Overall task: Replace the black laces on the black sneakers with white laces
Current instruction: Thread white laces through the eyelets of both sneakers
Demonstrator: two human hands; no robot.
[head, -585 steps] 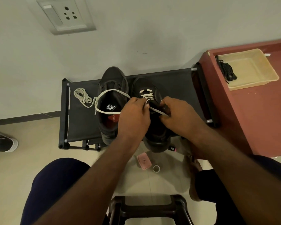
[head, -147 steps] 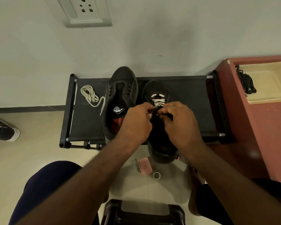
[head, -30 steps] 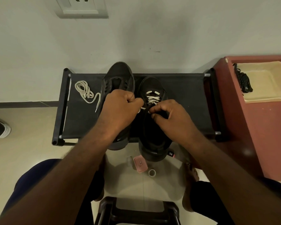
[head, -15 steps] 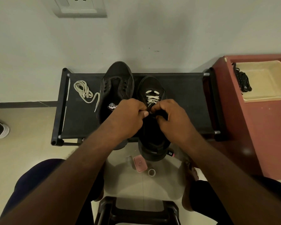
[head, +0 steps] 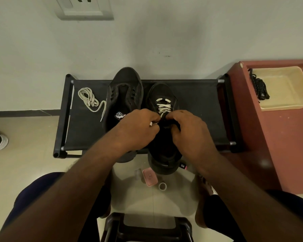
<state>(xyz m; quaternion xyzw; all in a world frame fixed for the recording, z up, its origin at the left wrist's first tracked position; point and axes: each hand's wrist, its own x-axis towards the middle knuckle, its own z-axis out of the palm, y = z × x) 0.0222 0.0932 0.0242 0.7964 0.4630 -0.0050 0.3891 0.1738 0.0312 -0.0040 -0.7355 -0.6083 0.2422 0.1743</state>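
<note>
Threading a white lace through the sneaker at the middle of the bench, left hand and right hand pinch its ends, seemingly to snug the crossings; a spare lace lies coiled near the left edge.

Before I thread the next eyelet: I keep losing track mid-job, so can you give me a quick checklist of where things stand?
1. White lace crossed through the right sneaker's lower eyelets: ok.
2. Left hand pinches a lace tip: ok.
3. Right hand's hold on the other end: cannot tell, fingers hide it.
4. Upper eyelets: cannot tell, under the hands.
5. Spare lace waiting on the rack: ok.
6. Left sneaker laced: not ok, eyelets bare.
</note>
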